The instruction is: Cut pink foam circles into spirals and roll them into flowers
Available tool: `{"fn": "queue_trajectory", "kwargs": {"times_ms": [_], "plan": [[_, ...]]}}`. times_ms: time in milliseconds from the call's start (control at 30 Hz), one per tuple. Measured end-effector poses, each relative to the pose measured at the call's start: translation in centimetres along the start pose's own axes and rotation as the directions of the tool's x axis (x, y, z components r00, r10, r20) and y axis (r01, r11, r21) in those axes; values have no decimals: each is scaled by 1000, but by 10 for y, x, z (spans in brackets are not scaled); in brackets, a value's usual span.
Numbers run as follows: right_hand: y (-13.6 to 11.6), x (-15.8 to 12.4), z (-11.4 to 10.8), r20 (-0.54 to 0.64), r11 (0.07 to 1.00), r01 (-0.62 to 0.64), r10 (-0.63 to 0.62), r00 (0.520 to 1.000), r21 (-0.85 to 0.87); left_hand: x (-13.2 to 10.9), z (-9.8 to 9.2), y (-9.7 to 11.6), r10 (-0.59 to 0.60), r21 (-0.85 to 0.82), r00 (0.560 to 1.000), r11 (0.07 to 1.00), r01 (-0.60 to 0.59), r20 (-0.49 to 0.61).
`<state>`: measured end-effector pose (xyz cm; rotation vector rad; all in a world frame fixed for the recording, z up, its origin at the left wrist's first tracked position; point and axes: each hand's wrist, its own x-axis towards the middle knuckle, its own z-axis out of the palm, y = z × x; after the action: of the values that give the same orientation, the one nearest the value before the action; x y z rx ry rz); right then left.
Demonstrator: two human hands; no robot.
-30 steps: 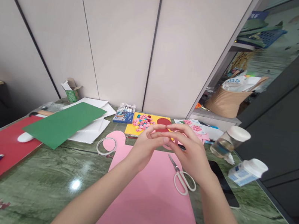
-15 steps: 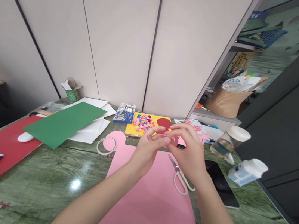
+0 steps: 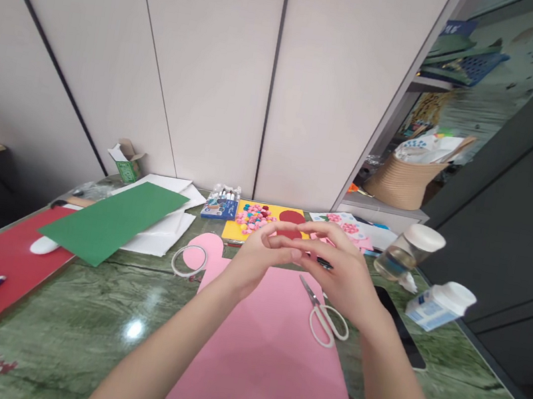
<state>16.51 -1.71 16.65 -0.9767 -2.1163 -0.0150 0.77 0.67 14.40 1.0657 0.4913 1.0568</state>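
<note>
My left hand [image 3: 257, 255] and my right hand [image 3: 340, 265] meet above the far part of a large pink sheet [image 3: 267, 355]. Their fingers are bent but apart, the fingertips overlapping or touching, with no object clearly visible between them. White-handled scissors [image 3: 323, 316] lie on the sheet below my right hand. Behind my fingers, red round paper [image 3: 291, 217] rests on a yellow sheet [image 3: 231, 230], beside a pile of coloured pompoms [image 3: 254, 218]. Left of my left hand lie a pink paper circle [image 3: 206, 244] and a white ring [image 3: 176, 259].
A green sheet [image 3: 116, 223] overlaps white papers [image 3: 157, 236] and a red sheet [image 3: 8, 260] at the left. A marker box [image 3: 219, 207] stands at the back. To the right are a black tablet [image 3: 401, 335], a clear jar [image 3: 401, 258] and a white bottle [image 3: 439, 304].
The reddish disc seen between my fingers earlier no longer shows there. My fingers have straightened and overlap more, and my right hand has turned slightly.
</note>
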Motion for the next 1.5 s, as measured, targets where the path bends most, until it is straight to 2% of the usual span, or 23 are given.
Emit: {"fn": "queue_trajectory", "kwargs": {"times_ms": [233,467,633,767,900,967,1200,1400,1500], "plan": [[-1,1,7,-181,996,-90,84,980,-22,0,6,-6,9,-110,999,994,-14,-50],[-7,4,14,-224,991,-132,133,966,21,-3,15,-10,1,-186,993,982,-23,-118],[-5,2,10,-186,993,-119,118,975,6,-1,11,-11,45,-180,990,981,-70,-137],[-2,0,4,-120,996,-93,93,988,6,0,7,-8,49,-151,995,987,-61,-85],[-3,0,-1,19,999,-49,49,999,0,0,4,-4,32,-90,999,995,-32,2],[-4,0,-1,33,999,-36,36,999,-10,0,5,-3,30,-77,999,997,-28,14],[-3,2,7,-174,994,-97,87,981,-50,-4,13,-9,27,-174,998,984,-36,-55],[-7,3,14,-230,991,-135,127,965,-19,-7,18,-13,-2,-266,994,964,-28,-110],[-7,3,16,-230,991,-133,127,965,-11,-6,18,-15,23,-272,992,961,-57,-125]]}}
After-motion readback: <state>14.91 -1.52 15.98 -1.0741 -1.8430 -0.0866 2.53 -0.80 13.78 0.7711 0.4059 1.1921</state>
